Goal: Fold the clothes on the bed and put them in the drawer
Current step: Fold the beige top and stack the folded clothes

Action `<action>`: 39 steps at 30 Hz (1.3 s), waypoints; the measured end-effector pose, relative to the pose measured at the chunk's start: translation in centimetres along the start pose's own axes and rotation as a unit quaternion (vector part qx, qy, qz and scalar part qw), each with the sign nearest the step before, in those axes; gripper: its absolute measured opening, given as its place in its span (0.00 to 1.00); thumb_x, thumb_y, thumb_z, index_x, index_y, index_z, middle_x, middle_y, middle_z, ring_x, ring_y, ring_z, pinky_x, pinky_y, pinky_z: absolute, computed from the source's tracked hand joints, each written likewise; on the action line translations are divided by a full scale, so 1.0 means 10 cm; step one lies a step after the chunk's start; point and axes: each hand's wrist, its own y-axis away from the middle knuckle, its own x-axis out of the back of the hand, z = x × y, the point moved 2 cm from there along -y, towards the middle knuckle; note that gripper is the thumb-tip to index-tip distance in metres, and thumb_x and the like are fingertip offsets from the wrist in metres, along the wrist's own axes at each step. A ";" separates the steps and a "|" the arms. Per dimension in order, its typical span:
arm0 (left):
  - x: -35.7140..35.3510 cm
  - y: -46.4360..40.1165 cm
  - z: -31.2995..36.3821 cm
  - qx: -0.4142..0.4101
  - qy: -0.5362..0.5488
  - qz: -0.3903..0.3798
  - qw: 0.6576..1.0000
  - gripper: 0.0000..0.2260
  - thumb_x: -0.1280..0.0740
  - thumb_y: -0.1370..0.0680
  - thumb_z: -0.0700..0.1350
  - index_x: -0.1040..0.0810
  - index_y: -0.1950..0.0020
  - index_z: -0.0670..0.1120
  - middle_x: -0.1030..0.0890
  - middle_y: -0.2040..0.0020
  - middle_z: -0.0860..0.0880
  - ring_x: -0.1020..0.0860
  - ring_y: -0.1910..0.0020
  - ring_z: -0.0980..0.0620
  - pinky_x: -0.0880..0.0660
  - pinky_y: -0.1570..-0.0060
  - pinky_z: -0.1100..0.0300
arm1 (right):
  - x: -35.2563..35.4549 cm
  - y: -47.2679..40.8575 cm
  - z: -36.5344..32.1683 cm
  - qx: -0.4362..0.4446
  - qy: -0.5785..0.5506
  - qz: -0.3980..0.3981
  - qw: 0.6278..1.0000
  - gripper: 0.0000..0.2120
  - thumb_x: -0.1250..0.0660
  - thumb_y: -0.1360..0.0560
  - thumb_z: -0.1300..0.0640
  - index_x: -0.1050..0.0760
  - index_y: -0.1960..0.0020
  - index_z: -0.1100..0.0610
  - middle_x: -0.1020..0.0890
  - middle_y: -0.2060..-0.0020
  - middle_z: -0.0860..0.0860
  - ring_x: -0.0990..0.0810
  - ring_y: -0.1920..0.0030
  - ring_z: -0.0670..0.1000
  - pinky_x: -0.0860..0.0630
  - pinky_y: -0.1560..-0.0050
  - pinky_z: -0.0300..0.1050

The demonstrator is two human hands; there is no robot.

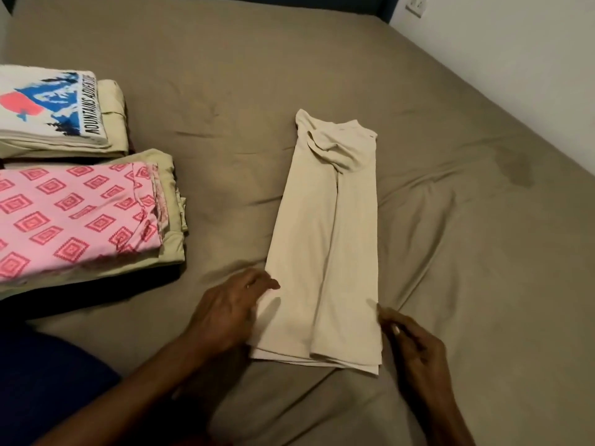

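Note:
A cream shirt [325, 239] lies on the bed, folded lengthwise into a narrow strip with its collar at the far end. My left hand [225, 310] rests on the shirt's lower left edge, fingers stretched toward the cloth. My right hand [409, 342] sits at the lower right edge, its fingertips pinching the hem corner. Two piles of folded clothes lie to the left: a pink patterned garment [74, 217] on beige cloth, and a white printed T-shirt [48, 104] on another beige piece.
The brown bedsheet [467, 252] is wrinkled around the shirt and has a dark stain at the right. A white wall runs along the bed's right side, with a socket [417, 4] at the top. Dark blue cloth [48, 381] shows at lower left.

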 end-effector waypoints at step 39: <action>-0.26 -0.28 -0.52 -0.270 -0.004 -0.209 0.940 0.44 0.29 0.28 0.39 0.44 0.17 0.56 0.46 0.16 0.55 0.47 0.18 0.54 0.52 0.20 0.53 | 0.00 -0.87 0.21 0.075 0.003 -0.315 0.946 0.25 0.27 0.26 0.63 0.19 0.32 0.48 0.43 0.17 0.46 0.59 0.16 0.50 0.53 0.19 0.64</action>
